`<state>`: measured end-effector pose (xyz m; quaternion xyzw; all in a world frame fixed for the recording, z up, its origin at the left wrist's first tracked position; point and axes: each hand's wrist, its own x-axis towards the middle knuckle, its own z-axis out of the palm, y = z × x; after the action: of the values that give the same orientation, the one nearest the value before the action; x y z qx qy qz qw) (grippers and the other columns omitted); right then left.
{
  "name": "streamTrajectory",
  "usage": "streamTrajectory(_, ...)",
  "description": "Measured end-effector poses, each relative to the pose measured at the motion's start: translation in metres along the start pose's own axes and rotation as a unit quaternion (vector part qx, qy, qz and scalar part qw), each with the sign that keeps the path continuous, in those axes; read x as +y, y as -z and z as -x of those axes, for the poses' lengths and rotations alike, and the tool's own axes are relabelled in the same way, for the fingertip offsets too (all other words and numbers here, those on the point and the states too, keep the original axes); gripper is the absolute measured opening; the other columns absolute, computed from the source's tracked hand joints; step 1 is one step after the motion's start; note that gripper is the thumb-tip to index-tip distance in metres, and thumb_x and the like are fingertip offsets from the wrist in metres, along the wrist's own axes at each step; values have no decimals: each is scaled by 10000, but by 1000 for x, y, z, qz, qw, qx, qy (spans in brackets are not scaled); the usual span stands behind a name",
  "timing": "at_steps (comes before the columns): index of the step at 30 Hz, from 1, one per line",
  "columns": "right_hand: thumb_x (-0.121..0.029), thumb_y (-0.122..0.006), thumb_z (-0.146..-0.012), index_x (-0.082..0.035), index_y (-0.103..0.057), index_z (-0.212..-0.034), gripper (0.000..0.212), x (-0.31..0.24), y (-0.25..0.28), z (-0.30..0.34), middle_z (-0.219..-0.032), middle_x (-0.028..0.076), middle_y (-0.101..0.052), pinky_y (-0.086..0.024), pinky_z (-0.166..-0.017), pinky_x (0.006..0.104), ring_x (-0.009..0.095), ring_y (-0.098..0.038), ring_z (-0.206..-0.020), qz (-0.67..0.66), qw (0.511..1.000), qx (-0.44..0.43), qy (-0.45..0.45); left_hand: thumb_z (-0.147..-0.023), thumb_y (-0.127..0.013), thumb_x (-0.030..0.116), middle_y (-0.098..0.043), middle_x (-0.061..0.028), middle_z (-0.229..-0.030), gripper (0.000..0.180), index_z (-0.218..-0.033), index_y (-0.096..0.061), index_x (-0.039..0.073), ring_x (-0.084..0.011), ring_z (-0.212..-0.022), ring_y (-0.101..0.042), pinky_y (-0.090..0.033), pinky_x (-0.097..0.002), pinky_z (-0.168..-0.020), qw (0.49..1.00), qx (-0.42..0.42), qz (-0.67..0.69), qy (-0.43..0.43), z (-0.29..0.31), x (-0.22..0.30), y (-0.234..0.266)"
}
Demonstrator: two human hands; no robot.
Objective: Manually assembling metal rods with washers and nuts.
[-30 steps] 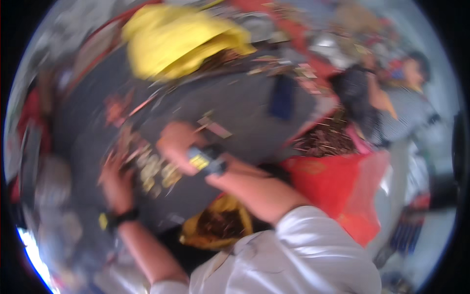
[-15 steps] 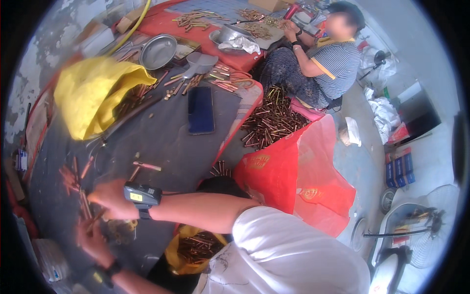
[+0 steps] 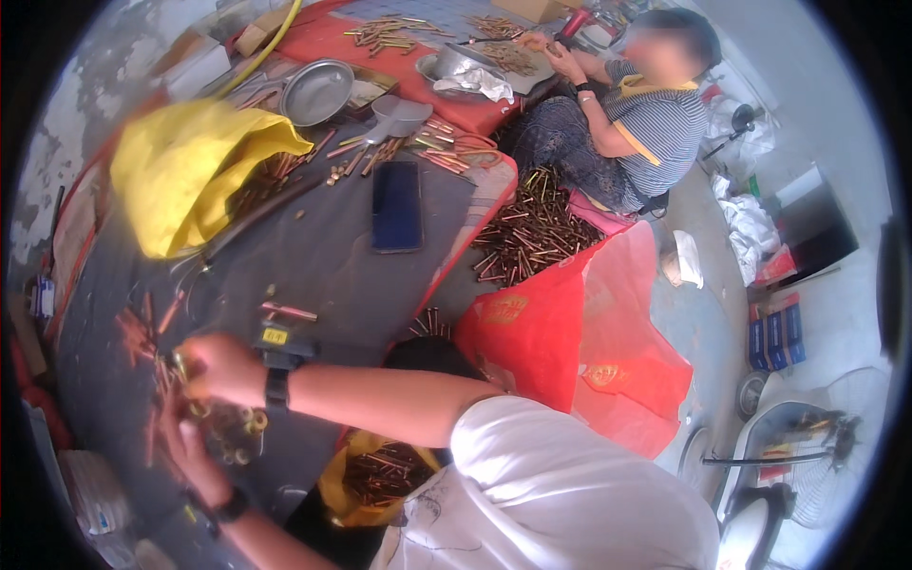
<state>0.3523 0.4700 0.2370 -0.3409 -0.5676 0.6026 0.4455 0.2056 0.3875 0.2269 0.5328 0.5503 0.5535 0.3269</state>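
Note:
Both of my hands are close together at the lower left, over the dark sheet. My right hand (image 3: 220, 369) wears a dark wrist device (image 3: 283, 353) and is closed, its fingertips pinching a small brass-coloured piece (image 3: 181, 365). Just below, my left hand (image 3: 193, 445) has its fingers around copper-coloured metal rods (image 3: 167, 385); blur hides how many. More copper-coloured rods (image 3: 135, 332) lie beyond the fingertips. Several brass-coloured rings (image 3: 249, 423) sit beside my left hand. A single loose rod (image 3: 289, 312) lies past my right wrist.
A yellow bag (image 3: 176, 180) spills rods at the left. A phone (image 3: 396, 207), scoop (image 3: 399, 116) and metal pan (image 3: 316, 93) lie farther off. Another yellow bag (image 3: 334, 494) stands by my body. A red sack (image 3: 532, 332) adjoins a rod heap (image 3: 537, 233); another person (image 3: 646, 133) sits behind.
My right hand has turned at the wrist, and a brass-coloured piece now shows at its fingertips. My left hand's fingers have straightened somewhat. The view has shifted slightly.

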Motion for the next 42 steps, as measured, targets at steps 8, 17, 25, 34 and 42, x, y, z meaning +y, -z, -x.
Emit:
streamTrajectory(8, -39, -683, -770, 29, -616, -941, 195, -7, 8, -6, -822, 108, -658, -532, -558, 260, 144, -651, -716, -104, 989, -18, -100, -992, -486, 234, -519, 4, -765, 245, -1143, -529, 46, -38, -599, -470, -432, -195, -536, 972, 99, 127, 174, 1, -2, -8)
streamTrajectory(17, -3, -670, -760, 28, -654, -890, 135, -15, 14, -2, -777, 99, -666, -519, -536, 272, 119, -640, -676, -63, 997, -23, -40, -988, -496, 215, -478, 35, -748, 193, -1083, -542, 53, -35, -557, -405, -384, -186, -482, 984, 42, 115, 130, -1, -9, -3)
streamTrajectory(25, -15, -688, -715, -91, -695, -889, 190, -9, 5, -2, -833, 81, -674, -509, -680, 352, 272, -637, -726, 187, 939, -10, 289, -928, -547, 178, -442, 50, -635, 99, -930, -547, 78, -44, -513, -426, -389, -189, -440, 967, 65, 148, 198, 3, 2, 13)
streamTrajectory(34, -61, -701, -786, -28, -647, -930, 157, -22, 23, 2, -858, 36, -652, -483, -643, 249, 115, -616, -720, 130, 988, -67, 54, -884, -616, 117, -559, -6, -708, 125, -944, -600, 9, -80, -560, -540, -499, -236, -500, 962, 22, 170, 215, -4, 10, -2)
streamTrajectory(42, -51, -632, -839, -14, -627, -996, 162, -15, 26, -3, -1047, 61, -648, -464, -820, 253, 122, -594, -935, 157, 980, -118, -14, -873, -652, 114, -573, -18, -723, 141, -923, -599, -7, -79, -562, -570, -514, -236, -461, 966, 39, 169, 192, 2, 2, 2)
